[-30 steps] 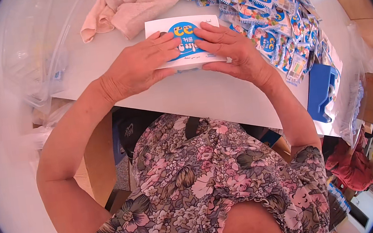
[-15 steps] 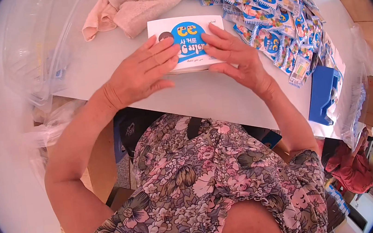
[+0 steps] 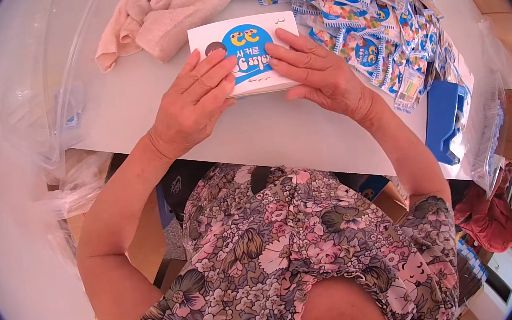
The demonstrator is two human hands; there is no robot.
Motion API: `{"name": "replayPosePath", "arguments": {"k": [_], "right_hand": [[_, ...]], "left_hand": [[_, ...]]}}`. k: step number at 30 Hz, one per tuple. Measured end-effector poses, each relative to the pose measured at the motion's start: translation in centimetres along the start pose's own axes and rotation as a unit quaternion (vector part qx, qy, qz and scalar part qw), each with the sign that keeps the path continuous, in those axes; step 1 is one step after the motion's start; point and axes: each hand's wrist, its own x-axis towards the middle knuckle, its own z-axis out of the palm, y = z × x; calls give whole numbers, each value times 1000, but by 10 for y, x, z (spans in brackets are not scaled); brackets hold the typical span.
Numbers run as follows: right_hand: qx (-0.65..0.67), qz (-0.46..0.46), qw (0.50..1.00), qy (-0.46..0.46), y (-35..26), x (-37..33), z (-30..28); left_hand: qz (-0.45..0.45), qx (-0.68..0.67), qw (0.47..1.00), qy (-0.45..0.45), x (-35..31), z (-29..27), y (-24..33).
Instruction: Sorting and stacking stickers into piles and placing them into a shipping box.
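A flat white rectangular block [image 3: 244, 28] with a blue round print lies on the table in front of me. Its front edge shows some thickness; whether it is a box or a stack of printed cards I cannot tell. My left hand [image 3: 201, 99] holds its left side, fingers over the top and thumb at the front edge. At the right side my right hand [image 3: 322, 75] holds it likewise, thumb low by the near corner.
A heap of small blue-and-white packets [image 3: 373, 17] covers the back right. Near the right table edge stands a blue tape dispenser [image 3: 446, 120]. A pinkish towel [image 3: 171, 17] lies at the back left. Clear plastic [image 3: 24, 92] is at far left. A person in red [image 3: 487, 221] is beyond the right.
The view has shifted a little. Both hands have closed in on the white block, and the left thumb has drawn in to its front edge.
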Motion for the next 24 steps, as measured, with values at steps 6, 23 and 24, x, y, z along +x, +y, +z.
{"name": "replayPosePath", "arguments": {"k": [6,23,24], "right_hand": [[-52,-54,997,4,-6,1,0],[204,80,973,67,4,-6,-9],[188,85,977,50,4,-5,-10]], "left_hand": [[9,12,999,32,5,1,8],[-49,17,997,-63,45,-24,-5],[-71,28,994,-74,49,-22,-9]]}}
